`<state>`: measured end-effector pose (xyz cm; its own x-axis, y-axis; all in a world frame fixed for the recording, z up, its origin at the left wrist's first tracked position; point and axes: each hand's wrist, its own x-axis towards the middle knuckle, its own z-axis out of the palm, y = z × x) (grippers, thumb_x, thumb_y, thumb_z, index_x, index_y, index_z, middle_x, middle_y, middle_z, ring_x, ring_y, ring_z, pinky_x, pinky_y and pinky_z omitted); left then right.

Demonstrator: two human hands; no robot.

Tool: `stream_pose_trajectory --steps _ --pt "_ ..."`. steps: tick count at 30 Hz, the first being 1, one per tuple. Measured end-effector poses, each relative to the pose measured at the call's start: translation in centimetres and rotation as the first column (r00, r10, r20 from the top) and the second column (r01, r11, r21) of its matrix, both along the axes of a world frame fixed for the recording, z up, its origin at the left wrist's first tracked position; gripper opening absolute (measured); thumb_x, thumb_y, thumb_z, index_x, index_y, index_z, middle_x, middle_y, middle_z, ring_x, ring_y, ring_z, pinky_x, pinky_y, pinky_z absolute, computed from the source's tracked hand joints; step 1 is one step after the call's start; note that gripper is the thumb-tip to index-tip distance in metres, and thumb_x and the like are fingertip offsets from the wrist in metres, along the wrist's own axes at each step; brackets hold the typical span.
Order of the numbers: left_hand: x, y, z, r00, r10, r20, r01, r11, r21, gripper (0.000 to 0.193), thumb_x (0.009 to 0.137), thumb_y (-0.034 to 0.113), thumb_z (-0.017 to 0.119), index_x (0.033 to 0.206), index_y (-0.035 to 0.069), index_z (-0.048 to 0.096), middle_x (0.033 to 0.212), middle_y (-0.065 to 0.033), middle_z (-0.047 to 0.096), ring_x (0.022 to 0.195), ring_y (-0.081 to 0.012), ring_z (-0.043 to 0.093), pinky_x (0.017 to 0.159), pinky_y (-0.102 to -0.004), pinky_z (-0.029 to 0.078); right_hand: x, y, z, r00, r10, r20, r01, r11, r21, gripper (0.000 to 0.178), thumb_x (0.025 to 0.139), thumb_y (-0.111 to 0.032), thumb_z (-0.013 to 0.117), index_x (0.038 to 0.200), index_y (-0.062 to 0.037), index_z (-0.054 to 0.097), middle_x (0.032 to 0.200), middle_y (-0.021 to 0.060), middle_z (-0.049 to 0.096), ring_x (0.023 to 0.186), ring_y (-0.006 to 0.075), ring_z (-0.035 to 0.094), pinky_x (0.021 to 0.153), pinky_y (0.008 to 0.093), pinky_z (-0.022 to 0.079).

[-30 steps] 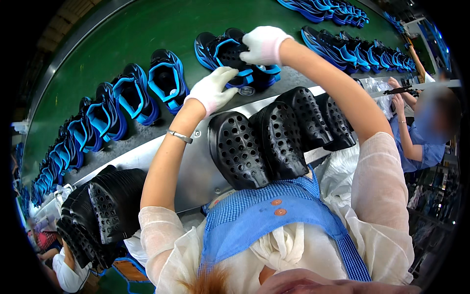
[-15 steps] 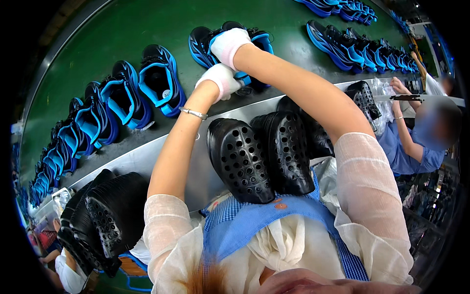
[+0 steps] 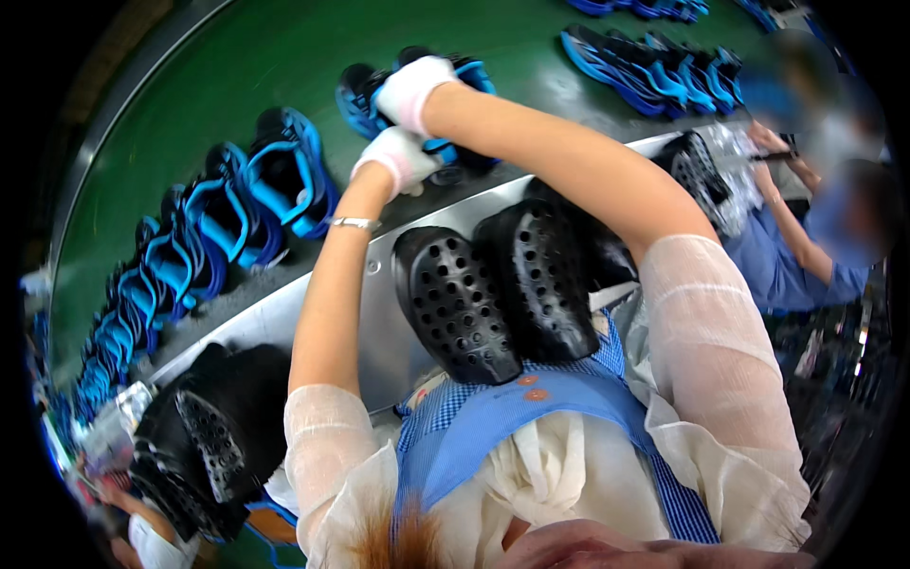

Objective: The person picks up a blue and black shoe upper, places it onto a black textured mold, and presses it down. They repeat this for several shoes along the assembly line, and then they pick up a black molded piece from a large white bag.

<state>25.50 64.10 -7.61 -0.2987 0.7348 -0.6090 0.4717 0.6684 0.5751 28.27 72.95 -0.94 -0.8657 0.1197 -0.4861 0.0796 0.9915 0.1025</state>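
Note:
On the green conveyor belt in front of me stands a pair of black and blue sneakers, the left sneaker partly behind my right glove and the right sneaker beside it. My right hand, in a white glove, lies closed over the sneakers at their upper part; its fingertips are hidden. Nearer to me, my left hand, gloved too, is closed at the heel end of the pair, below the right hand. Forearms and gloves cover much of both sneakers.
More sneakers line the belt at left; another row stands far right. Perforated black plastic shoe forms stack against my apron, with more forms lower left. A metal ledge edges the belt. A co-worker works at right.
The view has shifted; the belt's sneakers and both hands sit slightly further left in the picture. Both hands stay at the same pair of sneakers.

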Motion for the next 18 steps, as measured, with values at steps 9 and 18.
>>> stream_pose_trajectory --steps 9,18 --pt "1.6 -0.4 -0.6 0.999 0.034 -0.039 -0.025 0.976 0.217 0.03 0.082 0.026 0.06 0.098 0.001 0.061 0.073 -0.0115 0.064 0.052 -0.0199 0.062 0.054 -0.0319 0.051 9.9 2.8 5.1 0.962 -0.09 -0.256 0.047 0.985 -0.166 0.033 0.089 -0.035 0.045 0.091 -0.0096 0.066 0.081 0.0092 0.066 0.079 0.0287 0.064 0.069 0.0416 0.051" --pt "0.6 -4.6 1.3 0.902 -0.016 -0.432 0.151 0.948 0.28 0.032 0.079 0.033 0.063 0.091 0.004 0.064 0.089 -0.0196 0.062 0.085 -0.0392 0.058 0.075 -0.0419 0.046 34.5 15.4 10.3 0.593 -0.524 -0.611 0.573 0.808 -0.137 0.031 0.087 -0.035 0.052 0.098 -0.0099 0.065 0.088 0.0126 0.066 0.086 0.0298 0.063 0.076 0.0387 0.049"
